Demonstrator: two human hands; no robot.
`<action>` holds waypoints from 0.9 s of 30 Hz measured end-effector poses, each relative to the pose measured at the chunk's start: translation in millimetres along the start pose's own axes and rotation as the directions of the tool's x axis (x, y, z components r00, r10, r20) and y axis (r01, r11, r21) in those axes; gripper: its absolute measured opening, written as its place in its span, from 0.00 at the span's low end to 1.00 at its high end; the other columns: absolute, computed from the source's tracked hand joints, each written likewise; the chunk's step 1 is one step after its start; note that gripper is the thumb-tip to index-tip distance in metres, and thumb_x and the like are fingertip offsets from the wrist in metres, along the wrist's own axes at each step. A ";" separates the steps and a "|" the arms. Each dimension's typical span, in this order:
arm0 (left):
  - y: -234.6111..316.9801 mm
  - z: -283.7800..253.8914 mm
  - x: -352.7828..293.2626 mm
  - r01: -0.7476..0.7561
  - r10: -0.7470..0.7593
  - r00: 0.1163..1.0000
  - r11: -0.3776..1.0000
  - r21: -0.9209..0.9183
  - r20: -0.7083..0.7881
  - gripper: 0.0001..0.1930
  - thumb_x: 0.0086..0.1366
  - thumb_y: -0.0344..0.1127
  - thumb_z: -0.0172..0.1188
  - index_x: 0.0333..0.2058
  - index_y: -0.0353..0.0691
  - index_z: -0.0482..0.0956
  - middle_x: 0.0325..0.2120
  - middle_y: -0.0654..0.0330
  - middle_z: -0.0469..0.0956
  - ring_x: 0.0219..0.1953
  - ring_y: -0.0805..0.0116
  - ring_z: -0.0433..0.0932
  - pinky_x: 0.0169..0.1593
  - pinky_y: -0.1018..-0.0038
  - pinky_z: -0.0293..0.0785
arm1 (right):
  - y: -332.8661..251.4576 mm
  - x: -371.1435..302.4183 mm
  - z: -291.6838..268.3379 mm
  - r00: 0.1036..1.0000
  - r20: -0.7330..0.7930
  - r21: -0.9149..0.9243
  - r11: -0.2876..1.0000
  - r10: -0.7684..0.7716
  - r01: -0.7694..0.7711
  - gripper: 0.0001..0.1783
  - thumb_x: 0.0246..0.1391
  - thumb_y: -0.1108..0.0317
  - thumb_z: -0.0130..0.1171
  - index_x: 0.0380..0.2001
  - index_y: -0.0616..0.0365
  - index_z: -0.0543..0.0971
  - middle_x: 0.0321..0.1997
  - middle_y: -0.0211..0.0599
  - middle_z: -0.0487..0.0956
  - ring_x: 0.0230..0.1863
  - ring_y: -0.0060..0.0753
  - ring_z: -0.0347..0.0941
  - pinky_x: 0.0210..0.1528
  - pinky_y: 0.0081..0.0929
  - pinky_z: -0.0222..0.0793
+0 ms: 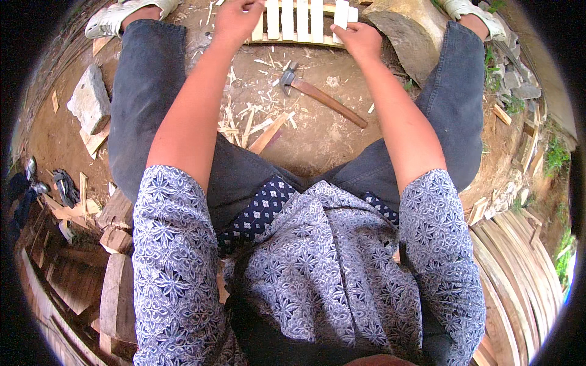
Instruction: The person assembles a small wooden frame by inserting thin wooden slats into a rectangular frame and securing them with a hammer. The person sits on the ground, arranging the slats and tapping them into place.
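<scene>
A small slatted wooden frame (302, 41) lies on the ground at the top of the view, with several pale slats across its rails. My right hand (361, 43) is closed at its right end, thumb pressed against a pale wooden slat (340, 21). At the frame's left end is my left hand (237, 23), its fingers curled in a pinch. What those fingers hold is too small to make out, and the view's upper edge cuts them off. A hammer (326, 100) with a wooden handle rests on the dirt between my legs, apart from both hands.
Wood chips and splinters (250, 125) litter the dirt. A large stone (409, 33) sits beside my right hand; a pale rock (90, 100) lies outside my left leg. Long wooden strips (519, 268) are stacked at lower right, and timber blocks (117, 299) stand at lower left.
</scene>
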State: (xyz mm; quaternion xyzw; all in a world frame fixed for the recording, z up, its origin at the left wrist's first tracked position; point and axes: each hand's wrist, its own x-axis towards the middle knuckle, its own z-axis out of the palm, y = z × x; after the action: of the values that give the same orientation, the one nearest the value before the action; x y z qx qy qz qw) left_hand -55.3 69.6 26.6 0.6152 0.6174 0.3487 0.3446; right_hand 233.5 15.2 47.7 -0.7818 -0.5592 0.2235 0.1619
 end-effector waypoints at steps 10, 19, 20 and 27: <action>17.2 -31.0 -5.4 0.342 -0.337 0.939 0.936 0.085 -0.061 0.15 0.64 0.38 0.57 0.42 0.35 0.84 0.32 0.50 0.85 0.35 0.61 0.84 0.42 0.67 0.78 | 1.0 -1.2 14.9 0.999 -0.034 -0.044 0.999 -0.008 0.006 0.27 0.41 0.47 0.74 0.40 0.54 0.86 0.33 0.39 0.85 0.38 0.40 0.83 0.46 0.36 0.77; -137.2 -98.4 30.5 0.303 -0.106 0.901 0.848 0.436 -0.420 0.16 0.63 0.41 0.59 0.43 0.35 0.84 0.30 0.47 0.84 0.34 0.53 0.83 0.42 0.65 0.78 | 30.4 -7.1 18.2 0.972 -0.197 0.113 0.988 0.127 -0.107 0.25 0.51 0.41 0.64 0.40 0.48 0.87 0.37 0.37 0.86 0.40 0.40 0.82 0.48 0.37 0.74; -133.3 -98.5 26.7 0.405 -0.205 0.893 0.756 0.515 -0.401 0.16 0.63 0.40 0.60 0.43 0.35 0.83 0.30 0.48 0.84 0.34 0.56 0.83 0.42 0.66 0.78 | 41.8 -10.1 17.3 0.959 -0.236 0.138 0.982 0.159 -0.129 0.24 0.50 0.41 0.65 0.38 0.49 0.88 0.36 0.40 0.86 0.40 0.43 0.82 0.47 0.39 0.74; -41.1 -66.3 -95.2 -0.249 -0.886 0.268 0.315 0.916 0.378 0.22 0.59 0.47 0.58 0.48 0.42 0.84 0.54 0.51 0.79 0.57 0.53 0.77 0.59 0.57 0.72 | 70.4 -32.8 30.1 0.892 -0.182 0.459 0.838 0.413 -0.294 0.22 0.53 0.51 0.68 0.38 0.61 0.86 0.33 0.36 0.84 0.36 0.27 0.78 0.43 0.27 0.72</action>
State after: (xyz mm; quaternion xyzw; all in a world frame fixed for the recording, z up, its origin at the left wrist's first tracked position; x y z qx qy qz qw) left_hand -132.9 -26.0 25.5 0.5759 0.5291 -0.5382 0.3143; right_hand 264.9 -38.4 -7.7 -0.8420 -0.3146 0.2542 0.3571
